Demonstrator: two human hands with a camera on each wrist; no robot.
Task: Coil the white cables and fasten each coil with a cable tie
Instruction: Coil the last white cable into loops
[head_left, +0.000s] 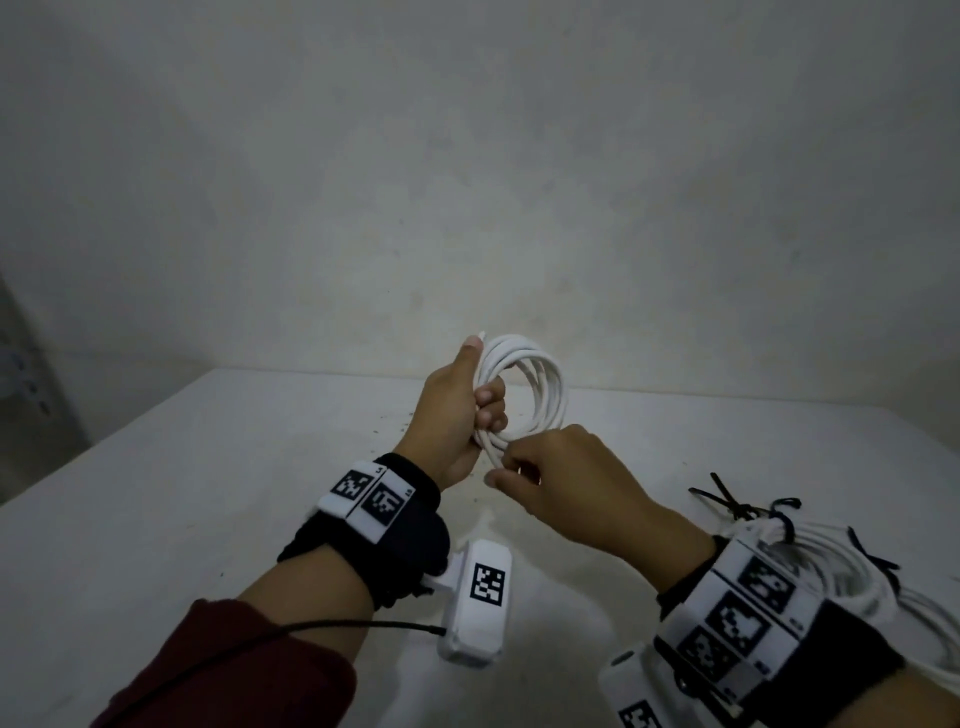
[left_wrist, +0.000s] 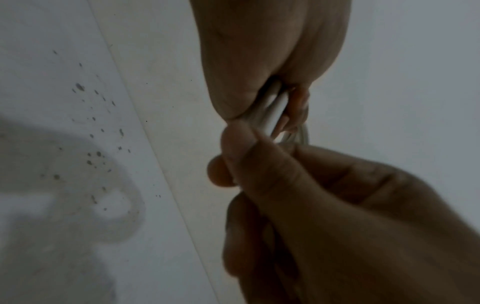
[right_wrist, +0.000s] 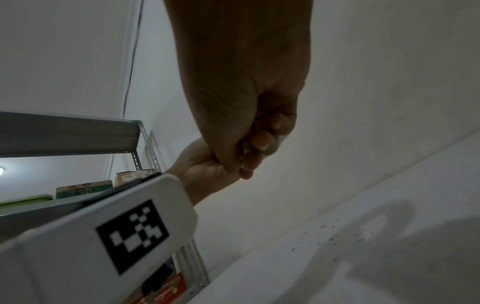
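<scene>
My left hand (head_left: 467, 400) holds a coil of white cable (head_left: 543, 382) upright above the white table (head_left: 208, 467), thumb up along the coil's left side and fingers curled through the loops. Just below it, my right hand (head_left: 511, 473) pinches a strand of the same cable at the coil's bottom. In the left wrist view the white cable (left_wrist: 272, 111) runs between the left hand's fingers (left_wrist: 298, 107) and the right hand (left_wrist: 337, 216). In the right wrist view the right hand (right_wrist: 246, 92) is curled tight against the left hand (right_wrist: 205, 170), and the cable is almost wholly hidden.
More coiled white cable (head_left: 841, 566) lies at the table's right, behind my right wrist, with black cable ties (head_left: 727, 501) on and beside it. A wall stands close behind the table. A metal shelf (right_wrist: 67, 133) with boxes stands to the left.
</scene>
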